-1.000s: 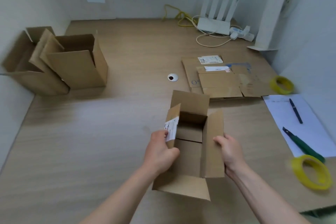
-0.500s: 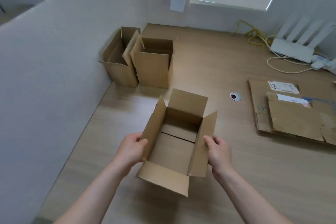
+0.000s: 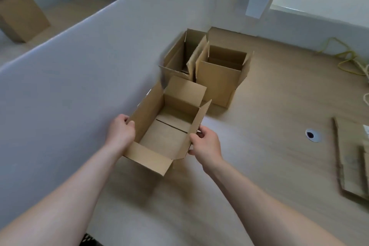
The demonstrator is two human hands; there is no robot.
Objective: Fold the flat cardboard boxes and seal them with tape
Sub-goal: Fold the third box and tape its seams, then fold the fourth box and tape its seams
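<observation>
An erected cardboard box (image 3: 167, 136) with its top flaps standing open is held above the wooden table, close to the white partition. My left hand (image 3: 120, 131) grips its left wall and flap. My right hand (image 3: 205, 146) grips its right wall and flap. The inside bottom shows two flaps meeting at a seam. Two more open erected boxes stand just beyond it against the partition, a left one (image 3: 179, 54) and a right one (image 3: 221, 74). A stack of flat cardboard (image 3: 351, 166) lies at the right edge.
The white partition (image 3: 89, 66) runs along the left. Behind it stands another cardboard box (image 3: 22, 16) under black writing on the wall. A round cable hole (image 3: 312, 135) is in the table (image 3: 269, 166). Yellow cable (image 3: 347, 58) lies at the far right.
Both hands have carried the box left and forward, toward the partition and the two standing boxes. My view has swung left, so the tape rolls, pen and paper are out of sight.
</observation>
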